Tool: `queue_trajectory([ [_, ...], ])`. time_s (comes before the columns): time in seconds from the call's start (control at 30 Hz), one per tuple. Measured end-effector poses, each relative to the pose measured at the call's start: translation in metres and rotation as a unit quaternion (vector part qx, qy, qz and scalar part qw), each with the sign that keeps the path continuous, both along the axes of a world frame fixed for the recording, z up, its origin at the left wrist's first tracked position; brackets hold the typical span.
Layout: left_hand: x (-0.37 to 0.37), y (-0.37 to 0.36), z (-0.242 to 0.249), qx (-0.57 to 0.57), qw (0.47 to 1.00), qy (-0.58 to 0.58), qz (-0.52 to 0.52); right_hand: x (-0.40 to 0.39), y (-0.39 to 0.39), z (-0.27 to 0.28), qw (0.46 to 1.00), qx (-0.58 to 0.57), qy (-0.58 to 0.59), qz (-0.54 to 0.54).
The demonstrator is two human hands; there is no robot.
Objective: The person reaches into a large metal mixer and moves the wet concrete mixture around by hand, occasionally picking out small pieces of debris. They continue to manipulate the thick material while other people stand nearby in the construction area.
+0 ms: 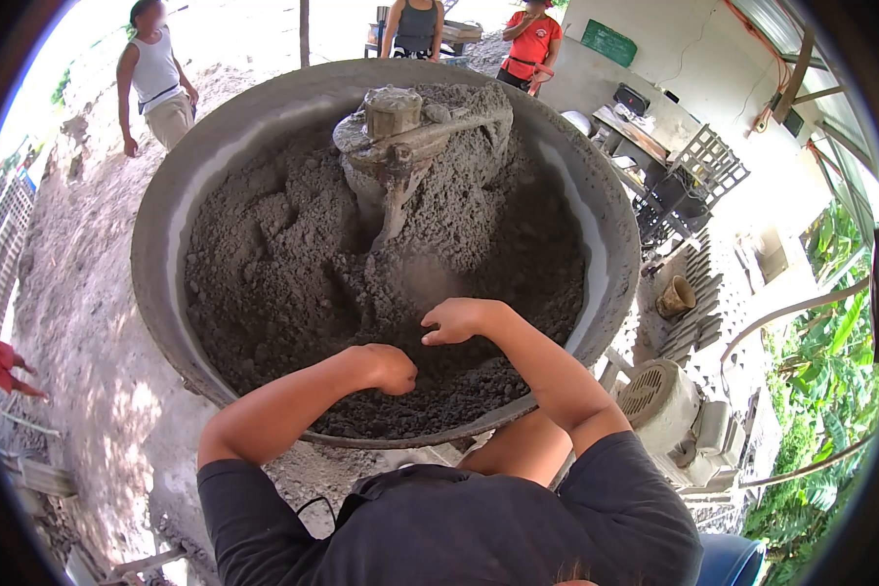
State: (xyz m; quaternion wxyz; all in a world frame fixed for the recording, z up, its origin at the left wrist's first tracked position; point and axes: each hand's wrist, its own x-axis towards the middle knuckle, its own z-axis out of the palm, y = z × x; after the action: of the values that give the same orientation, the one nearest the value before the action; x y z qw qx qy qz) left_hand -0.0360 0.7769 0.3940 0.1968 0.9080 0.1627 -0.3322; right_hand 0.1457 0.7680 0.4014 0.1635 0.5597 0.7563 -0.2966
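A large round metal mixer pan (610, 210) in front of me holds grey, crumbly, damp-looking cement mix (264, 264). My left hand (393, 369) is over the near part of the mix, with its fingers curled in; anything inside them is hidden. Just right of it and a little farther in, my right hand (456, 320) hovers with thumb and forefinger apart and nothing visible between them. A blurred puff of dust hangs beyond the right hand. At the back of the pan stands the mixer's caked central hub with its arm (394, 146).
A dusty motor (659, 391) sits beside the pan at right, near a bucket (676, 296) and a ridged stack. Three people stand beyond the pan; another person's red clothing (2, 361) shows at far left. A blue drum (731, 560) is at lower right.
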Motion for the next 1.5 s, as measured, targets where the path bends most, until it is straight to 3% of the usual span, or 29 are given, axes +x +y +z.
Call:
queue_trajectory([
  [0.57,0.000,0.000,0.002,0.003,1.000,-0.004,0.004,0.004,0.002,-0.009,1.000,0.017,0.010,-0.002],
  [1.5,-0.001,0.005,-0.036,-0.030,0.998,-0.007,-0.049,0.003,0.001,0.002,1.000,0.015,0.021,-0.008],
])
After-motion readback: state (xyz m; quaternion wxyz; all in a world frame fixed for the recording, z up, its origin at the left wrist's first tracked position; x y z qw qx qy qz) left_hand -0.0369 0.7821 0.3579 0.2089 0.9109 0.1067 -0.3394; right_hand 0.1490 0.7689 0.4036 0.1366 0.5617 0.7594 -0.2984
